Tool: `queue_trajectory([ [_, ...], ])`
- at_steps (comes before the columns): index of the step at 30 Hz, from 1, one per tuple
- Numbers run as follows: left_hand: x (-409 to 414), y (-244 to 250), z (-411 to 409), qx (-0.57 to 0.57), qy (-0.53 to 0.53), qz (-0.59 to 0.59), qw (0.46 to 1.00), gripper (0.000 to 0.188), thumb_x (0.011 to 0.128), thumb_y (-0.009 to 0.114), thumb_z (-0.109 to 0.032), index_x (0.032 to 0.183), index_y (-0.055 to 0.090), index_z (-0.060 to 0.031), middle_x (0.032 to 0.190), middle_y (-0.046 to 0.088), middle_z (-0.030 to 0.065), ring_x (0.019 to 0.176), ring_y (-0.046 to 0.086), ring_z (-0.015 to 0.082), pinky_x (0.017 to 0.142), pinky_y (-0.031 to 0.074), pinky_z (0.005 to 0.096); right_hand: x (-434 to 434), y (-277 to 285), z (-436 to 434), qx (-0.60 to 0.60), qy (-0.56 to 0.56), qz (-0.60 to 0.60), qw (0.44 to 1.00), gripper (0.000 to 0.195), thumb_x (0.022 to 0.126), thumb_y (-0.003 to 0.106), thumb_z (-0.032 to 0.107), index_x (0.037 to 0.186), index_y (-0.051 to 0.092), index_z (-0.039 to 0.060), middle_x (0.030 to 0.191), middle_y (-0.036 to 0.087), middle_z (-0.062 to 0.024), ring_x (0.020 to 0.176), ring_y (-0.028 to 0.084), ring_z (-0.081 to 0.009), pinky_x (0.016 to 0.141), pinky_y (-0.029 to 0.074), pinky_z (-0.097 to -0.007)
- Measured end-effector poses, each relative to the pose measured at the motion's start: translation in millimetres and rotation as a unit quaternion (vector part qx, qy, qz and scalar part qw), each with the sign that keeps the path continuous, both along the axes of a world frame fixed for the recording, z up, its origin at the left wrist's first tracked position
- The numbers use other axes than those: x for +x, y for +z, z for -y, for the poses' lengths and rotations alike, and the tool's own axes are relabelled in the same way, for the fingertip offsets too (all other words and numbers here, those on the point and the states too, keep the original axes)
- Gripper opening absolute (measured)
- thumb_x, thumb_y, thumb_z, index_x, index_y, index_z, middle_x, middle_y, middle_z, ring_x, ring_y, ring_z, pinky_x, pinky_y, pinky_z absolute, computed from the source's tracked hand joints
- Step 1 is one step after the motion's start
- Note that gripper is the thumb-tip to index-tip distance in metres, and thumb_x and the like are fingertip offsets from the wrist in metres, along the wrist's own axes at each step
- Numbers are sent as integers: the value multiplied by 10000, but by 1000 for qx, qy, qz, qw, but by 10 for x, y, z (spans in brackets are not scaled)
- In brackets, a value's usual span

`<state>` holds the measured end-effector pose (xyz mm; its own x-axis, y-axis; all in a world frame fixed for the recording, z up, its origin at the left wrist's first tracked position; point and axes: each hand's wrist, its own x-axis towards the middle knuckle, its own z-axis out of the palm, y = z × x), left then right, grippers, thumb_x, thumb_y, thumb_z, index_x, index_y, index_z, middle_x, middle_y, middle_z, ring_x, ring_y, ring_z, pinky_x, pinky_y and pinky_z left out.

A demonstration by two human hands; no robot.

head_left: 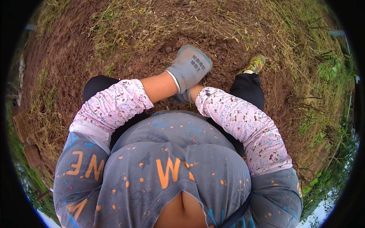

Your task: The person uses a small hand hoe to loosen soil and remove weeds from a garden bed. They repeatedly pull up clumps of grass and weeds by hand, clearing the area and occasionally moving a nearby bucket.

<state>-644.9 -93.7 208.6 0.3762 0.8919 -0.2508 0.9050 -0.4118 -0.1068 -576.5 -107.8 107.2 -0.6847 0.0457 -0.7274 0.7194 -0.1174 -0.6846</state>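
Note:
My left hand (192,67) wears a grey knit work glove with a rubbery coating and printed writing on its back. It reaches over loose reddish-brown soil (225,57), just ahead of my body. Its fingers turn down out of sight, so anything under them is hidden. My right hand (181,97), in a similar grey glove, lies beneath the left wrist, closer to my belly. Only a small part of it shows, and what it may hold cannot be seen. My forearms cross at the wrists, both in pink floral sleeve covers (236,116).
Dry cut grass (122,31) lies on the soil ahead. A camouflage-patterned shoe (254,64) stands on the ground at the right. Green leafy plants (328,71) and thin twigs border the right side. Brown block-like objects (32,155) lie at the far left.

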Motion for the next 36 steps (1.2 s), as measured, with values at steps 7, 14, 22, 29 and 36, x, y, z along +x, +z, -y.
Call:
queue_trajectory([
  [7,-609,62,-244,33,145,14,989,253,963,575,-281,874,676,-67,763,690,119,648,673,257,650,564,375,-310,240,-205,-86,-204,94,971,138,975,569,216,950,529,86,671,593,-10,482,526,-153,441,451,-316],
  [14,-1266,323,-171,79,282,268,918,395,949,599,-447,868,657,-65,653,599,81,600,594,191,609,486,360,-141,366,-395,-84,-337,26,937,268,963,568,183,730,615,60,613,576,-53,428,475,-150,413,430,-317],
  [22,-1632,355,-194,19,359,307,881,469,909,620,-523,799,632,-67,654,591,67,623,557,153,660,472,360,-2,252,-502,-63,-336,-6,940,104,932,609,126,992,602,42,700,599,-52,543,562,-142,483,528,-332],
  [29,-1679,253,-177,44,322,340,882,430,940,624,-475,846,626,-55,618,453,-31,583,413,76,556,369,292,5,367,-478,-91,-260,17,961,375,910,610,58,1226,411,25,679,412,0,537,437,-105,454,372,-277],
  [36,-1670,250,-210,23,350,343,871,479,901,639,-527,839,642,-52,636,571,58,597,544,131,619,476,345,-65,212,-516,-125,-236,79,960,600,952,536,46,1458,216,88,661,400,-16,507,401,-137,450,358,-319],
])
